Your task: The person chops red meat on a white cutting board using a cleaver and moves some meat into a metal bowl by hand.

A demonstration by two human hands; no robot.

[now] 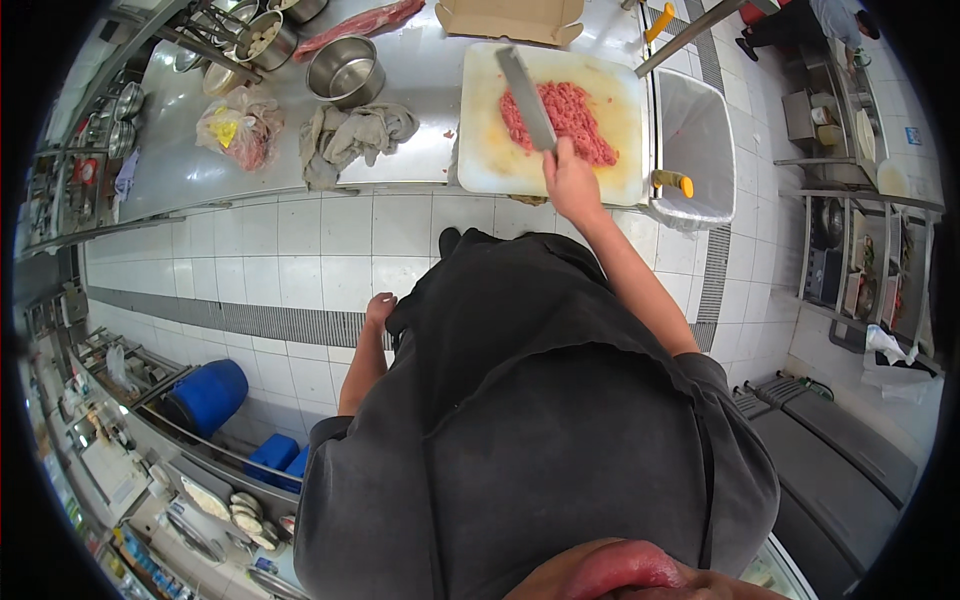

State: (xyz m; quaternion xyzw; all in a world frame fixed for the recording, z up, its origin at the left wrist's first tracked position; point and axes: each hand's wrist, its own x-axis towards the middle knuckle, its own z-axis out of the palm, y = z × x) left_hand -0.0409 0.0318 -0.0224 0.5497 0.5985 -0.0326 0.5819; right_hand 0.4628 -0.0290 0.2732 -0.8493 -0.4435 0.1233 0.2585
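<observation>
1. Nearest the camera, a dark grey shirt and black apron [530, 400] fill the lower centre of the view.
2. The left hand [379, 308] is seen hanging at the person's side above the white tiled floor [300, 250]; nothing is held. The fingers appear loosely curled, but how wide they stand cannot be told.
3. The right hand [570, 185] is extended forward to the near edge of the cutting board [480, 150]. Its fingers are wrapped tight around the handle of a cleaver [527, 98].
4. The cleaver blade is noted lying aslant over the board, its tip pointing away and to the left, along the left edge of the minced meat [570, 115].
5. The minced meat, red-pink, is recorded as a heap in the middle of the white board, which rests on the steel bench [420, 100].
6. Left of the board, a crumpled grey cloth [350, 135] and a plastic bag [240, 128] are observed on the bench.
7. Farther back, a steel bowl [346, 70], a slab of raw meat [360, 25] and a cardboard box [510, 18] are logged.
8. Right of the board, a lined bin [695, 140] stands just beside the bench.
</observation>
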